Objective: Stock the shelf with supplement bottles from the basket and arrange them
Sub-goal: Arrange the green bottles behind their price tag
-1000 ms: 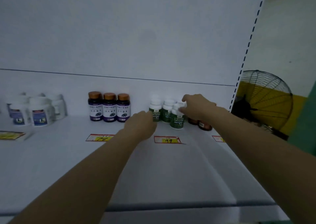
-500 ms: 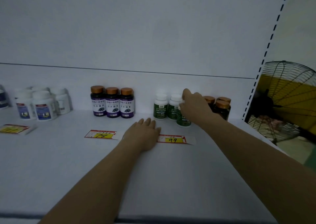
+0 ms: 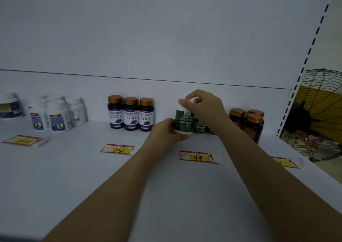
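A white bottle with a green label (image 3: pixel 183 121) stands on the white shelf (image 3: pixel 74 177), at the left of a short row of green-label bottles (image 3: pixel 199 128). My left hand (image 3: pixel 167 133) holds its lower side, fingers wrapped round the base. My right hand (image 3: pixel 202 105) pinches its white cap from above. Part of the neighbouring green bottles is hidden behind my right wrist. No basket is in view.
Three dark purple-label bottles (image 3: pixel 131 115) stand to the left, white bottles (image 3: pixel 55 115) further left, brown copper-capped bottles (image 3: pixel 249 123) to the right. Price tags marked 78 (image 3: pixel 117 149) and 99 (image 3: pixel 199 157) lie on the shelf. A wire fan (image 3: pixel 318 116) stands beyond the right upright.
My left hand left the shelf surface near the 99 tag and took hold of the green bottle's base. My right hand shifted onto that bottle's cap.
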The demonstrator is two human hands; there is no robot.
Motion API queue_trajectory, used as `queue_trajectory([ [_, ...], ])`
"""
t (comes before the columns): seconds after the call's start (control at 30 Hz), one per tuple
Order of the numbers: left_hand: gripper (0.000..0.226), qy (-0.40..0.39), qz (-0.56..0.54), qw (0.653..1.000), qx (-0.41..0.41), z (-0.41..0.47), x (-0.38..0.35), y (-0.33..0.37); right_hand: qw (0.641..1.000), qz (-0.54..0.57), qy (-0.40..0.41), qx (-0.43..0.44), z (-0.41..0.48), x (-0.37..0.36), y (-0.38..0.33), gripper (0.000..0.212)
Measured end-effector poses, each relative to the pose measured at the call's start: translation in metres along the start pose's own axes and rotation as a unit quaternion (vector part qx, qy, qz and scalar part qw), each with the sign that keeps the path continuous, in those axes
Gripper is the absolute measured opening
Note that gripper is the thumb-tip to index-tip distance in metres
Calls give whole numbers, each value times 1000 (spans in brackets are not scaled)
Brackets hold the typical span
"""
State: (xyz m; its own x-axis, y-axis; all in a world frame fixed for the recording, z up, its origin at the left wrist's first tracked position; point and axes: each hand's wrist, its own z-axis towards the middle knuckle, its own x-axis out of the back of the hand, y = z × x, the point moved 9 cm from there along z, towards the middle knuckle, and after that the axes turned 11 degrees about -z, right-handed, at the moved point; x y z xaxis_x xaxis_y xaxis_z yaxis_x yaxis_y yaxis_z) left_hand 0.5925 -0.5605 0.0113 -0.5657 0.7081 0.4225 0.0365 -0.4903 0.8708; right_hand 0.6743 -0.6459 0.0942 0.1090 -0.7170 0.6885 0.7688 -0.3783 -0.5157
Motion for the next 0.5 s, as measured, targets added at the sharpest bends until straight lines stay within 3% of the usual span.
queue_trajectory([
  [0.2, 34, -43, -111, 993, 11, -1, 0, 4, 991, 113, -58, -42, 3, -4, 24, 23],
  [0.5, 36, -61, -155, 986, 14, -6, -3, 6, 983, 167, -51, -50, 0, -3, 30, 24],
])
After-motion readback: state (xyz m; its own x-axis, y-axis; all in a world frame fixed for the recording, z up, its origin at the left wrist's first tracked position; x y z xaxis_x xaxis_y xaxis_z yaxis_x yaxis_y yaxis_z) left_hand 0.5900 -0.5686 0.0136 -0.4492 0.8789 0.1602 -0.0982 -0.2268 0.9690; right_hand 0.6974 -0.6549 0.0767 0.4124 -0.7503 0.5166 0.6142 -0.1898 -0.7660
